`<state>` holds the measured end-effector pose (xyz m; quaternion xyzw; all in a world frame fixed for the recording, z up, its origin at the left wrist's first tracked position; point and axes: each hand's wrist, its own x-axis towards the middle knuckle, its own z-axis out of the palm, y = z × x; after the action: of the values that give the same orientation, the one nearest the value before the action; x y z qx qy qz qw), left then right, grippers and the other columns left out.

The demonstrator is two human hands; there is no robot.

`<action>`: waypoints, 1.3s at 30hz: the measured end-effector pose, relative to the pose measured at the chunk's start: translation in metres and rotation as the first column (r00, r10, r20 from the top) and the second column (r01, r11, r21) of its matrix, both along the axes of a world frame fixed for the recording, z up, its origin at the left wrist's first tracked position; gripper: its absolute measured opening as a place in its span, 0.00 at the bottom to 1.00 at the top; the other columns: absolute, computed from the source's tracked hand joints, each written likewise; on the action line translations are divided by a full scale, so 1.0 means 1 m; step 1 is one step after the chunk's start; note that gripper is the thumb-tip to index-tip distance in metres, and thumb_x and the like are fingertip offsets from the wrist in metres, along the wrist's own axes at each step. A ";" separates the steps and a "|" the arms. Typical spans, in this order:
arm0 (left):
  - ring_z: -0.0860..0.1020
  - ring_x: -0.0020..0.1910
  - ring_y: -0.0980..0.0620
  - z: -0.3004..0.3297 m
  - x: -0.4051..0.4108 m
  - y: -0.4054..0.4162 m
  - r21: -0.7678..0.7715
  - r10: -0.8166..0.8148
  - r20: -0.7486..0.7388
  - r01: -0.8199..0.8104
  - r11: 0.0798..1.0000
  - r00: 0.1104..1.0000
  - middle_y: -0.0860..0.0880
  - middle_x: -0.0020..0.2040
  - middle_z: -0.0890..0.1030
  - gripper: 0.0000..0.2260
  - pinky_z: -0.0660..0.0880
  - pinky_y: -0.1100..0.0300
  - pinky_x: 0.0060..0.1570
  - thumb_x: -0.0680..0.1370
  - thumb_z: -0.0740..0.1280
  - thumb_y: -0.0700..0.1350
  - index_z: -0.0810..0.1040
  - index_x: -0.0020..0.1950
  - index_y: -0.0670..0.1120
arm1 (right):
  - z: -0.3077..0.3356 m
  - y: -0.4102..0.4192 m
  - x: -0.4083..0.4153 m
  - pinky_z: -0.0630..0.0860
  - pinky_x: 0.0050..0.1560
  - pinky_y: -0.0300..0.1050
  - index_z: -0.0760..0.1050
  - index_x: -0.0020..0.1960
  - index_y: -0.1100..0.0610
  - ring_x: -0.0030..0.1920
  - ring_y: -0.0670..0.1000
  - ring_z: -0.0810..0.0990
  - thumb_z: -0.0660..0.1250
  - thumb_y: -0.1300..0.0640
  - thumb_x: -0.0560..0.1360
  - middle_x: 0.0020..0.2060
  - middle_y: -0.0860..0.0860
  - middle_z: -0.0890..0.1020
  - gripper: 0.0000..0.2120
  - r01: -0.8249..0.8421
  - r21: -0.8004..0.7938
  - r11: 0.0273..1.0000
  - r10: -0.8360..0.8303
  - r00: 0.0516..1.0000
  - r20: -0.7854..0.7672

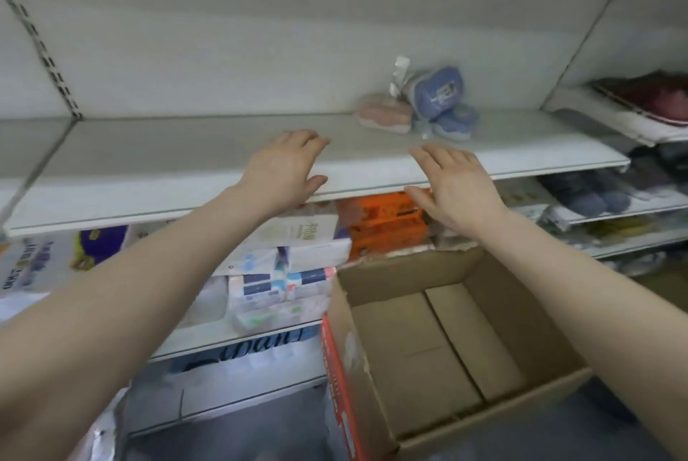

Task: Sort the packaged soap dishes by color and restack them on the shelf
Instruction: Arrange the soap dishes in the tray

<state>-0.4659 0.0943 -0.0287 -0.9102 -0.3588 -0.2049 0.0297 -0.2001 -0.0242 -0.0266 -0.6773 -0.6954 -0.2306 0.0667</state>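
Three packaged soap dishes lie near the back of the white shelf (186, 162), right of centre. A pink one (385, 113) lies flat. A blue one (439, 91) leans tilted on top, and a second blue one (456, 122) lies beneath it to the right. My left hand (284, 168) hovers over the shelf's front edge with fingers spread and holds nothing. My right hand (452, 183) is beside it, fingers straight and pointing at the dishes, also holding nothing. Both hands are well short of the packages.
An open cardboard box (439, 341) with nothing visible inside stands below my right arm. Lower shelves hold stacked packages, among them an orange pack (387, 218) and white tissue packs (298, 237). Dark slippers (584, 192) and other goods fill the shelves at right.
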 end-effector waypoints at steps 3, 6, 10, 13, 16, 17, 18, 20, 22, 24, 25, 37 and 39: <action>0.67 0.69 0.40 0.001 0.047 0.026 0.021 -0.053 -0.052 0.054 0.998 0.997 0.43 0.72 0.67 0.31 0.65 0.49 0.67 0.76 0.67 0.53 0.63 0.76 0.46 | -0.005 0.015 0.042 0.73 0.57 0.57 0.72 0.68 0.61 0.59 0.63 0.77 0.56 0.40 0.75 0.62 0.60 0.78 0.32 0.084 0.009 0.996 -0.083 0.996 -0.042; 0.64 0.71 0.41 -0.001 0.093 0.059 0.021 -0.076 -0.084 0.078 0.997 0.993 0.43 0.74 0.64 0.33 0.64 0.49 0.70 0.75 0.67 0.56 0.60 0.77 0.47 | -0.008 0.034 0.078 0.73 0.57 0.58 0.70 0.70 0.61 0.60 0.64 0.77 0.54 0.39 0.75 0.63 0.61 0.77 0.34 0.170 -0.003 0.986 -0.169 0.982 -0.085; 0.58 0.75 0.43 -0.005 0.150 0.109 -0.049 -0.112 -0.124 0.107 0.993 0.986 0.45 0.78 0.58 0.34 0.58 0.50 0.73 0.77 0.65 0.57 0.55 0.78 0.47 | -0.011 0.062 0.117 0.73 0.54 0.57 0.70 0.69 0.62 0.56 0.64 0.78 0.53 0.39 0.74 0.60 0.61 0.77 0.34 0.256 -0.005 0.967 -0.255 0.957 -0.138; 0.60 0.74 0.40 -0.006 0.187 0.145 -0.007 -0.135 -0.148 0.136 0.991 0.980 0.42 0.76 0.62 0.34 0.60 0.48 0.71 0.76 0.65 0.57 0.58 0.77 0.45 | -0.009 0.087 0.142 0.74 0.53 0.56 0.69 0.70 0.60 0.57 0.64 0.77 0.54 0.39 0.73 0.61 0.61 0.77 0.33 0.274 -0.011 0.962 -0.273 0.951 -0.146; 0.62 0.73 0.39 -0.004 0.214 0.174 0.011 -0.117 -0.170 0.121 0.993 0.978 0.41 0.74 0.65 0.35 0.60 0.47 0.71 0.75 0.66 0.58 0.59 0.77 0.44 | -0.004 0.116 0.163 0.76 0.48 0.55 0.70 0.70 0.59 0.53 0.64 0.79 0.57 0.40 0.73 0.59 0.60 0.78 0.32 0.270 0.023 0.963 -0.263 0.951 -0.162; 0.62 0.73 0.39 -0.005 0.221 0.183 0.007 -0.111 -0.179 0.114 0.993 0.978 0.41 0.73 0.64 0.35 0.60 0.46 0.70 0.76 0.65 0.59 0.59 0.76 0.44 | -0.002 0.126 0.168 0.76 0.45 0.54 0.71 0.69 0.60 0.51 0.64 0.80 0.58 0.41 0.74 0.58 0.60 0.79 0.31 0.258 0.048 0.965 -0.247 0.954 -0.167; 0.62 0.72 0.39 -0.007 0.226 0.190 0.002 -0.107 -0.187 0.109 0.994 0.977 0.42 0.73 0.65 0.35 0.61 0.46 0.70 0.76 0.63 0.61 0.59 0.76 0.45 | 0.000 0.136 0.171 0.76 0.43 0.54 0.71 0.69 0.60 0.49 0.65 0.80 0.58 0.41 0.74 0.57 0.61 0.79 0.31 0.245 0.072 0.967 -0.230 0.959 -0.167; 0.63 0.71 0.41 -0.013 0.229 0.200 -0.021 -0.108 -0.201 0.106 0.994 0.974 0.44 0.73 0.65 0.34 0.62 0.47 0.69 0.76 0.60 0.64 0.59 0.76 0.46 | 0.006 0.158 0.172 0.76 0.45 0.54 0.68 0.73 0.59 0.53 0.65 0.79 0.58 0.41 0.75 0.61 0.60 0.77 0.32 0.247 0.079 0.966 -0.229 0.956 -0.185; 0.66 0.70 0.41 -0.020 0.226 0.203 -0.037 -0.110 -0.203 0.105 0.994 0.973 0.44 0.72 0.68 0.34 0.64 0.47 0.66 0.76 0.56 0.65 0.62 0.75 0.46 | 0.011 0.182 0.170 0.73 0.55 0.56 0.60 0.77 0.54 0.63 0.64 0.73 0.59 0.42 0.77 0.70 0.59 0.68 0.32 0.282 0.009 0.959 -0.271 0.928 -0.255; 0.70 0.66 0.39 -0.025 0.220 0.203 -0.049 -0.116 -0.170 0.109 0.993 0.979 0.42 0.68 0.72 0.37 0.67 0.46 0.64 0.72 0.52 0.68 0.66 0.73 0.45 | 0.013 0.202 0.166 0.71 0.63 0.58 0.56 0.78 0.48 0.68 0.64 0.67 0.59 0.42 0.79 0.76 0.57 0.58 0.31 0.290 -0.042 0.956 -0.287 0.895 -0.343; 0.72 0.63 0.39 -0.026 0.217 0.202 -0.050 -0.116 -0.152 0.109 0.993 0.982 0.42 0.66 0.73 0.37 0.68 0.46 0.63 0.71 0.51 0.69 0.68 0.71 0.46 | 0.013 0.210 0.163 0.70 0.65 0.59 0.55 0.78 0.46 0.68 0.66 0.67 0.58 0.42 0.79 0.77 0.57 0.55 0.30 0.293 -0.055 0.955 -0.292 0.882 -0.371; 0.72 0.58 0.41 -0.024 0.135 0.164 -0.147 0.083 -0.045 -0.089 0.985 0.996 0.44 0.61 0.72 0.31 0.70 0.49 0.59 0.70 0.67 0.67 0.68 0.67 0.51 | 0.006 0.208 0.119 0.70 0.58 0.50 0.74 0.54 0.56 0.62 0.64 0.71 0.69 0.49 0.75 0.74 0.56 0.59 0.12 0.144 0.043 0.989 -0.112 0.897 -0.427; 0.71 0.61 0.41 -0.023 0.124 0.153 -0.152 0.113 -0.061 -0.121 0.981 0.992 0.44 0.63 0.73 0.32 0.68 0.49 0.60 0.71 0.66 0.67 0.66 0.69 0.51 | 0.007 0.200 0.110 0.72 0.56 0.54 0.73 0.51 0.57 0.57 0.65 0.73 0.69 0.56 0.71 0.70 0.58 0.66 0.10 0.038 0.076 0.996 -0.006 0.926 -0.378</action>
<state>-0.3422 0.2471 -0.0516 -0.8920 -0.4257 -0.1505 -0.0198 -0.0896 0.1753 -0.0194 -0.7135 -0.6519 -0.1249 0.2243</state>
